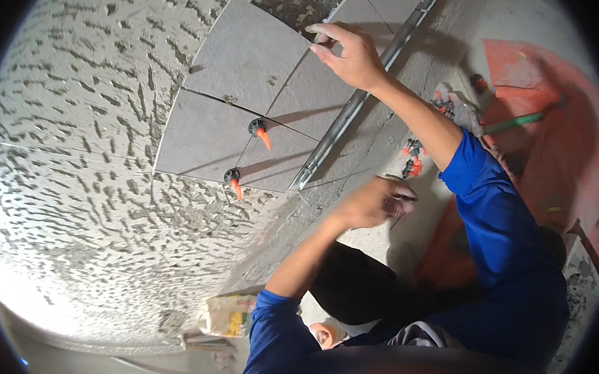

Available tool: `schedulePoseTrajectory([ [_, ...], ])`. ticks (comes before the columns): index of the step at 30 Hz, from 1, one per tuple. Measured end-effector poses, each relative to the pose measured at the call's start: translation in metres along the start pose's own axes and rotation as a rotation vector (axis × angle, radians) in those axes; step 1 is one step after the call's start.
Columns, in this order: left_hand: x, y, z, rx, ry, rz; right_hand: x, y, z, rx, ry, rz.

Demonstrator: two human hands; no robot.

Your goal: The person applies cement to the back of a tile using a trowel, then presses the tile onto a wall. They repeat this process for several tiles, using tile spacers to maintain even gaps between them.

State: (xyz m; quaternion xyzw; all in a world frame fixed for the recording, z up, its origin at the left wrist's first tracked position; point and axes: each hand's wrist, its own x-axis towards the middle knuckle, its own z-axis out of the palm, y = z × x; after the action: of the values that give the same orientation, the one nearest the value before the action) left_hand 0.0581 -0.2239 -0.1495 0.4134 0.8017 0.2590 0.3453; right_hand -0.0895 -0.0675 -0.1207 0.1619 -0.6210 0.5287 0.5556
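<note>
Grey tiles (239, 49) are set against a patch of ridged, pale mortar (85, 98). Two black-and-orange levelling clips (259, 131) stand on their joints. A long metal rail (337, 131) runs along the tiles' right edge. My right hand (345, 53) reaches to the top joint beside the rail, thumb and index finger closed around a small piece I cannot make out at the tile corner. My left hand (384, 200), lower and right of the rail, has curled, slightly blurred fingers around something dark I cannot identify.
Loose black-and-orange clips (412, 165) lie right of the rail. Beyond them is a dusty red sheet (547, 168) with a green strip (519, 121) across it. A pale bag (226, 313) and some long pieces lie at the bottom, near my left arm.
</note>
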Motion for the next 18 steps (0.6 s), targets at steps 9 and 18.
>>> schedulePoseTrajectory([
  [9,-0.142,0.125,-0.166,0.413,1.19,-0.218,0.027,0.002,0.016,0.009,-0.001,0.157],
  [18,-0.103,0.14,-0.238,1.091,1.056,-0.486,0.026,0.006,0.023,0.006,0.021,0.288],
])
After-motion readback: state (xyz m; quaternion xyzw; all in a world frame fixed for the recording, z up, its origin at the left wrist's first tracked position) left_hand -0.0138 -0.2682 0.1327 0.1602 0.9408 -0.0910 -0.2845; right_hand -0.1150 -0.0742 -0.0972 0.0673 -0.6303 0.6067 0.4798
